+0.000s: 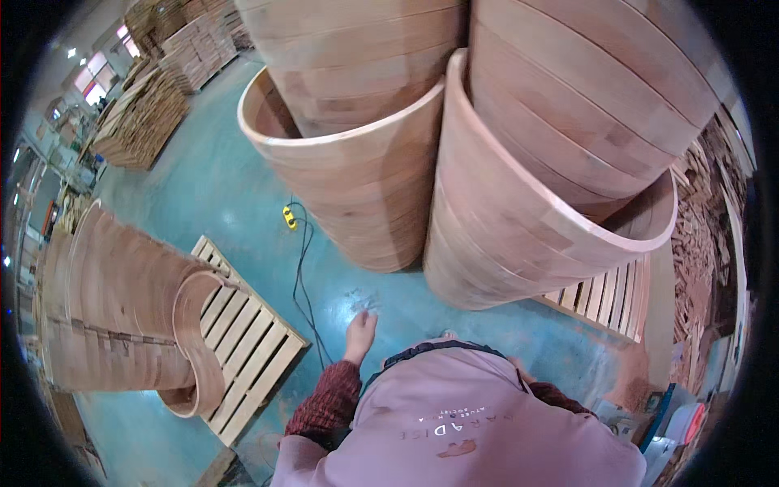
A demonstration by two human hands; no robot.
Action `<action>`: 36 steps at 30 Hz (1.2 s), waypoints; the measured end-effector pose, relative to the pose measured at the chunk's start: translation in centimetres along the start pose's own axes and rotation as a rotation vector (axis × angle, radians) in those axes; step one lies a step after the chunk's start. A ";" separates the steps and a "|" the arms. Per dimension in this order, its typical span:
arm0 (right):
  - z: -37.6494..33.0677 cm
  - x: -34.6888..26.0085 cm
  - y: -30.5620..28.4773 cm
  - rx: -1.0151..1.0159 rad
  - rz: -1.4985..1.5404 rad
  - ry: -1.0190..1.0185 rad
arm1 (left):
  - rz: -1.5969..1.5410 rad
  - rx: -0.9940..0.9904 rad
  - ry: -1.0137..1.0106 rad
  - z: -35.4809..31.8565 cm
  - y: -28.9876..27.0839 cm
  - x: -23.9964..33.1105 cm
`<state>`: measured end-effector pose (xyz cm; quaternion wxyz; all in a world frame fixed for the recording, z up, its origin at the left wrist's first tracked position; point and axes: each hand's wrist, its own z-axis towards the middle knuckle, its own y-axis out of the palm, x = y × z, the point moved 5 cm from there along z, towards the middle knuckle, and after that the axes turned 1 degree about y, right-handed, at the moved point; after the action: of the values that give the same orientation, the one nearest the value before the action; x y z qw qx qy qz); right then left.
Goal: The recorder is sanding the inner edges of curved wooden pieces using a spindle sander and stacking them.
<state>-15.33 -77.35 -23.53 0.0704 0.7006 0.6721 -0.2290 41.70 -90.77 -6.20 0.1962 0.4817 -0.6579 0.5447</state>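
My left hand [361, 334] hangs over the floor in front of my body, its fingers loosely curled in and nothing showing in them. A dark red knitted cuff covers that wrist. Of my right hand [523, 373] only a small part shows past the pink apron [487, 406]; its fingers are hidden. Ahead stand two tall stacks of large tapered wooden rings, bent from pale reddish wood: a left stack [357, 195] and a right stack [519, 219]. Neither hand touches them.
More curved wooden pieces [122, 308] lie at the left beside a slatted pallet [251, 341]. Another pallet [600, 296] shows under the right stack. A yellow power socket [290, 217] and black cable [302, 284] lie on the blue-green floor [203, 178]. Wood piles [142, 122] stand far left.
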 end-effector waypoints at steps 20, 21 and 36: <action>-5.2 -27.9 43.5 -0.580 -0.880 -0.386 | -0.245 0.328 -0.718 -22.5 -5.3 -24.8; -3.9 -27.9 46.2 -0.714 -1.090 -0.671 | -0.258 0.359 -0.742 -23.2 -5.0 -24.9; -1.5 -30.2 74.4 -0.865 -1.672 -0.462 | -0.474 0.622 -1.105 -27.7 4.4 -26.7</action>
<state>57.78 -110.64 -25.23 0.2671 -0.1523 0.9490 -0.0701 42.80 -54.71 -20.31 -0.2027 0.8547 -0.3509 0.3244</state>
